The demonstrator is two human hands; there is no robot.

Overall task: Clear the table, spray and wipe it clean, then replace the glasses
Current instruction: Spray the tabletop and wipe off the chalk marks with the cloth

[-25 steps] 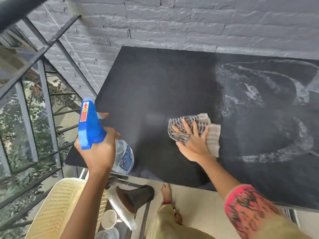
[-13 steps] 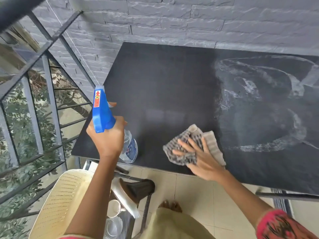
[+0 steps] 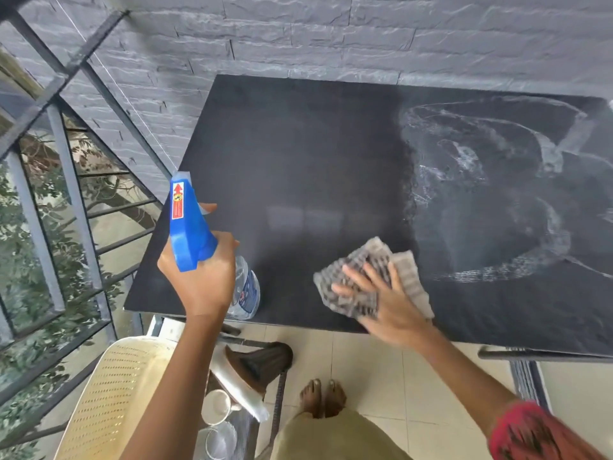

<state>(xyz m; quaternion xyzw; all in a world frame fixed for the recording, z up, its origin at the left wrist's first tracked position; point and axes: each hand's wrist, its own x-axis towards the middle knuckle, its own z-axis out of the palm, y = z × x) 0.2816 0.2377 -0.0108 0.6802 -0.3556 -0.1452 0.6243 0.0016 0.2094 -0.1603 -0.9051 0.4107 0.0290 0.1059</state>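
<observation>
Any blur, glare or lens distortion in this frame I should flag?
Head view: right hand and cloth slightly motion-blurred; faint pale reflection on the table centre; wide-angle lens skews the railing and table edges; left hand with spray bottle sharp.

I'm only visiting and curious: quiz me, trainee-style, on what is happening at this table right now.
1. True or false: the left hand grips the spray bottle.
2. The right hand meets the cloth how? A) fingers curled round it B) fingers spread flat on it C) not touching it
3. Fill in: the white streaks lie on the table's ____ half.

Key: 1 true; 2 B; 3 right.
</observation>
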